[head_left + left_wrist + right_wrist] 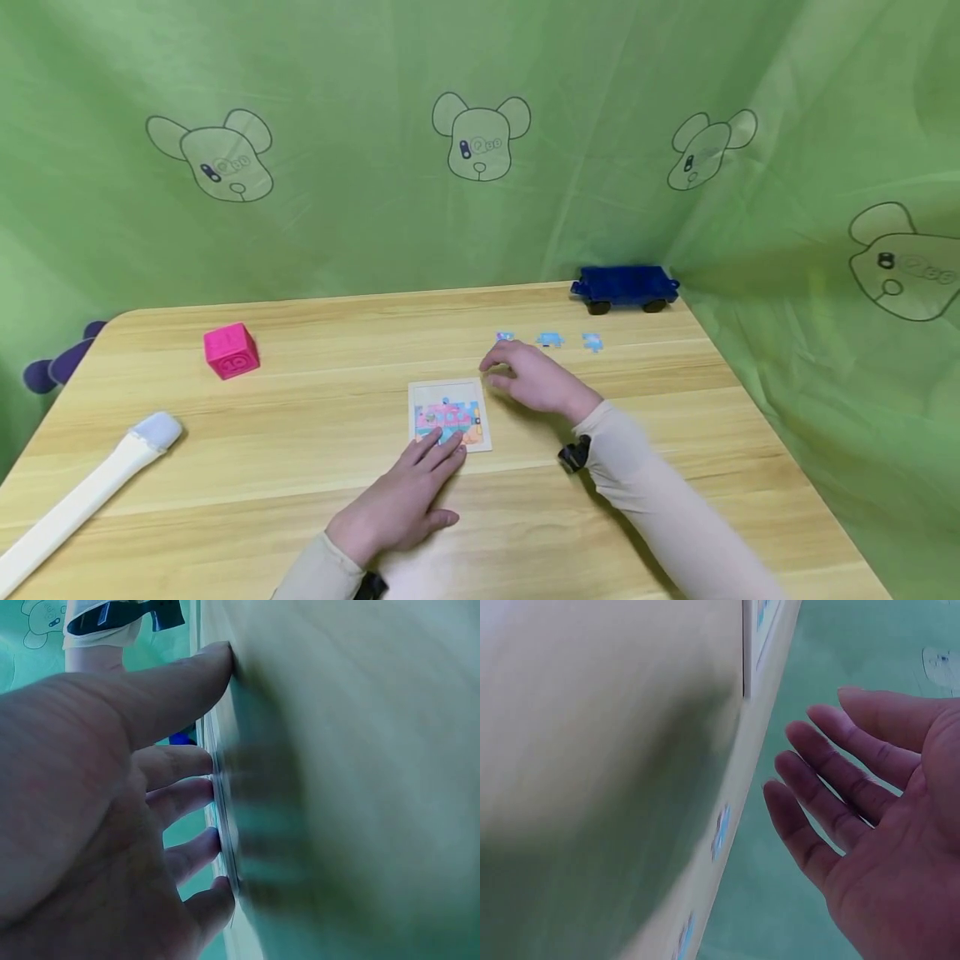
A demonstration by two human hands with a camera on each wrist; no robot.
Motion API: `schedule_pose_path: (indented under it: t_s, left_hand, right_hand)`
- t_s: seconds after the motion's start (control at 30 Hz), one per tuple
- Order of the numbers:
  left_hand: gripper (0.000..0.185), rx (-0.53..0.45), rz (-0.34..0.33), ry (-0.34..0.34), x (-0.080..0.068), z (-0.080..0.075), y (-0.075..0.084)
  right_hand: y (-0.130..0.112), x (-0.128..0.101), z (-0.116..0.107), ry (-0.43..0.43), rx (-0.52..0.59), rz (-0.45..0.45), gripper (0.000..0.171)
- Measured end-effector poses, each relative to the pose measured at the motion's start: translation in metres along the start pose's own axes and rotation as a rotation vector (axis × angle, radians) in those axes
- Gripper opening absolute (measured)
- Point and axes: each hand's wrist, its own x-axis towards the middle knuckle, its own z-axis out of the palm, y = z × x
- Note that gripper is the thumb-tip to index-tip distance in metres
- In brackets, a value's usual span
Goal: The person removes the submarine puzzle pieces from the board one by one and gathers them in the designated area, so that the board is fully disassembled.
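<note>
A small jigsaw tray [487, 429] with a pale frame lies on the table, its lower part filled with pink and blue pieces and its upper strip bare. My left hand [401, 504] rests fingertips on the tray's lower edge, fingers spread and fairly straight; the left wrist view shows them touching the edge. To the right of the tray hovers my right hand [536, 382], its fingers loosely bent with nothing between them in the right wrist view. Just beyond it lie three loose jigsaw pieces: one [504, 336] close to the knuckles, a middle one [551, 339] and a right one [592, 342].
A dark blue toy wagon [626, 286] stands at the table's back right corner. On the left are a pink cube [232, 351] and a long white handle-like object [82, 500] with a pale bluish end. Green curtain [337, 233] hangs behind and to the right.
</note>
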Motion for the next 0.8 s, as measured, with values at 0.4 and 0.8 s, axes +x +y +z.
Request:
schedule_pose_path:
  t_s: [0.4,0.8]
  left_hand:
    - [0.075,-0.013,0.003,-0.008,0.001,0.001,-0.001]
    - [0.076,-0.017,0.015,0.002,0.002,0.002,0.0]
  right_hand:
    - [-0.037,0.021,0.029,-0.122,-0.028,-0.078,0.024]
    - [-0.053,0.033,0.041,-0.18,-0.047,-0.073,0.023]
